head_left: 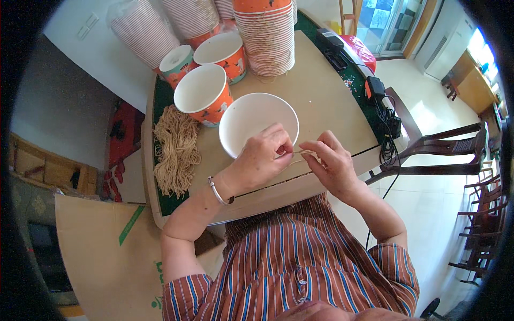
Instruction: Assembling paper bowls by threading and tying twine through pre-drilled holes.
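Observation:
A thin beige string runs between my two hands at the front of the table. My left hand, with a silver bangle on the wrist, is closed in a pinch on it. The fingertips of my right hand pinch its other side. Just beyond my left hand stands a white-lined paper tub, its near rim partly hidden by that hand. To the left lies a loose bundle of beige strings.
Orange paper tubs and tall stacks of nested tubs fill the far side of the table. Black adapters and coiled cables lie along the right edge. A dark wooden chair stands at right, a cardboard box at left.

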Available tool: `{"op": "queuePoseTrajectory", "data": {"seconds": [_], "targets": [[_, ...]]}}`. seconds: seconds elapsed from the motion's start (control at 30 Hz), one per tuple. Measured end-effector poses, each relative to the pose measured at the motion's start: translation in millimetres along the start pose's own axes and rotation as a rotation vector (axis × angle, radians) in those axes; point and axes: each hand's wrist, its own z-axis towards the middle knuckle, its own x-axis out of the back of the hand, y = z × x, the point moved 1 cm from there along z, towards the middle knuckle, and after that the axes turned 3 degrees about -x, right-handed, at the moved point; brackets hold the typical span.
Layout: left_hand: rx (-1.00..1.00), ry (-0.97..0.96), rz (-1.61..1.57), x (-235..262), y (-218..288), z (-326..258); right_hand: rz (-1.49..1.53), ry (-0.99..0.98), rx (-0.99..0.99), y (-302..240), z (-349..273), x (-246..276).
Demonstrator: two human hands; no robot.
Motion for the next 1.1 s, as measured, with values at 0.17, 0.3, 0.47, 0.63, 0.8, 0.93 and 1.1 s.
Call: {"op": "queuePoseTrajectory", "data": {"seconds": [0.17, 0.3, 0.47, 0.63, 0.8, 0.93, 1.1], "targets": [[-0.011, 0.019, -0.004, -0.2, -1.9, -1.5, 0.003, 0.017, 0.071, 4.2, 1.8, -1.1], [-0.018, 0.005, 0.002, 0.8, -2.3, -1.7, -0.002, 0.014, 0.077, 3.0, 3.6, 1.4], [-0.004, -0.007, 0.009, 2.0, -0.4, -1.7, 0.097, 0.012, 0.117, 5.5, 3.9, 4.6], [0.013, -0.001, -0.026, 0.9, -0.5, -1.9, 0.117, -0.030, 0.270, 15.6, 5.9, 6.2], [-0.017, 0.012, -0.018, -1.2, -2.9, -2.0, 0.212, -0.067, 0.187, 14.3, 2.8, 7.6], [-0.053, 0.028, 0.019, -1.5, -2.0, -2.0, 0.270, -0.062, 0.007, 5.9, 4.7, 11.0], [-0.093, 0.053, 0.070, -3.2, -0.9, -2.6, 0.284, -0.177, -0.147, 15.8, 5.9, 8.1]]}}
